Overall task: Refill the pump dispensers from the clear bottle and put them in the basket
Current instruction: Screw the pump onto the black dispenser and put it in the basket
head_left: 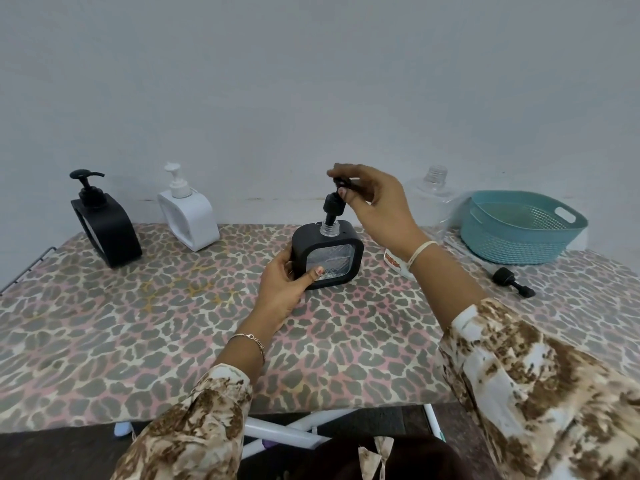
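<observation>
A square black dispenser (346, 237) with a clear window stands mid-table, its clear threaded neck bare. My left hand (287, 285) grips its lower left corner. My right hand (370, 202) pinches the head of a black pump (334, 202), held just above the neck, its collar raised off the threads. The clear bottle (433, 192), uncapped, stands at the back right, partly hidden by my right arm. A teal basket (519, 251) sits at the far right, with nothing visible inside.
A black arched dispenser (104, 230) and a white one (188, 216), both with pumps on, stand at the back left. A loose black pump (512, 282) lies before the basket. A small white and red object (394, 263) peeks out behind my right wrist.
</observation>
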